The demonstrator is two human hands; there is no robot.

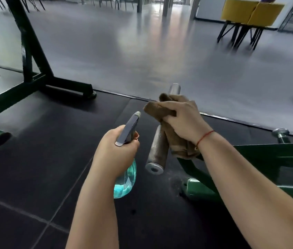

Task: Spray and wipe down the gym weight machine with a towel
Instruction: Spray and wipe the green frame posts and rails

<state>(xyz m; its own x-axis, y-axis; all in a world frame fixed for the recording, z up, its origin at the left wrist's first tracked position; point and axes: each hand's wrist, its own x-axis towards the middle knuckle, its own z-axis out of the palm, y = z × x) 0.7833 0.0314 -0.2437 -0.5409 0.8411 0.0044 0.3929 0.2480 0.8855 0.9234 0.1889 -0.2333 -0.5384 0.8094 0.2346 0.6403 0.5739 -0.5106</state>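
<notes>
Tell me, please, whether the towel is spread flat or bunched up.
Bunched up: the right hand grips the brown towel in a crumpled wad against the knurled metal handle, folds hanging below the wrist.

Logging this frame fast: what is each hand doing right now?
Left hand: grips the spray bottle.
Right hand: grips the brown towel on the metal handle.

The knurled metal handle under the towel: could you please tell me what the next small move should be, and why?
Probably slide the brown towel down the metal handle toward its near end: the right hand grips the towel around the upper part, and the lower knurled stretch lies bare.
</notes>
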